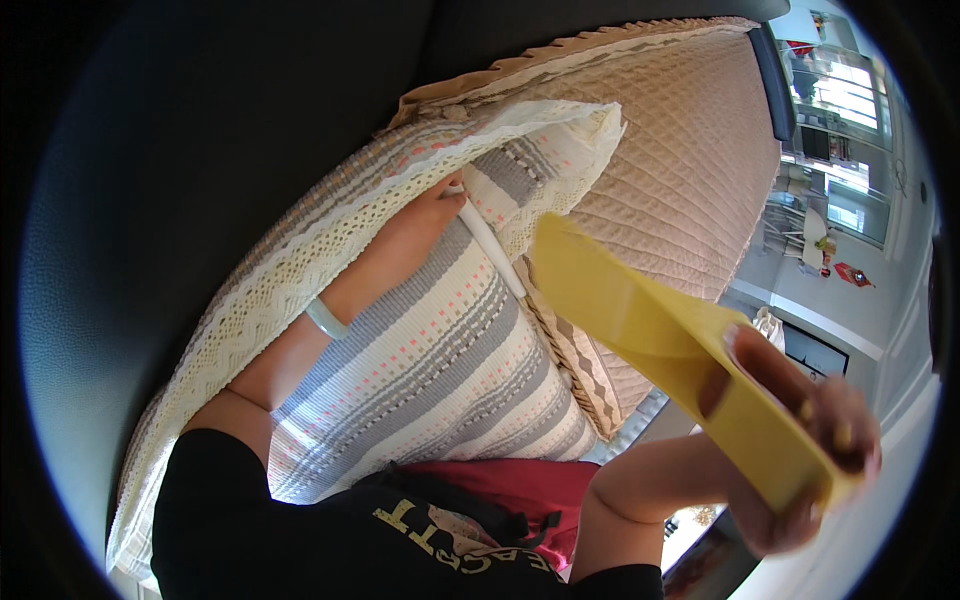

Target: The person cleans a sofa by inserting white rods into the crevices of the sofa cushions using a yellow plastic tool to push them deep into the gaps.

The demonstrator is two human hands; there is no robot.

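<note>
My left hand (444, 199), with a pale bangle (327, 319) on its wrist, grips one end of a slender white plastic-looking stick (491, 251). The stick slants over a striped woven sofa cover (420, 352) in grey, cream and pink. A cream lace edge (360, 259) of the cover runs beside my left forearm. Off to the right, my right hand (806, 465) is wrapped around the end of a yellow plastic scoop-like piece (637, 307), perhaps a dustpan. This piece has a grip opening and is raised and blurred.
A tan quilted cover (660, 165) with a ruffled border lies beyond the striped one. Behind both stands a dark leather-like sofa back (247, 97). Far right are a screen (814, 349), chairs (810, 232) and windows (855, 202). Red cloth (517, 487) covers my lap.
</note>
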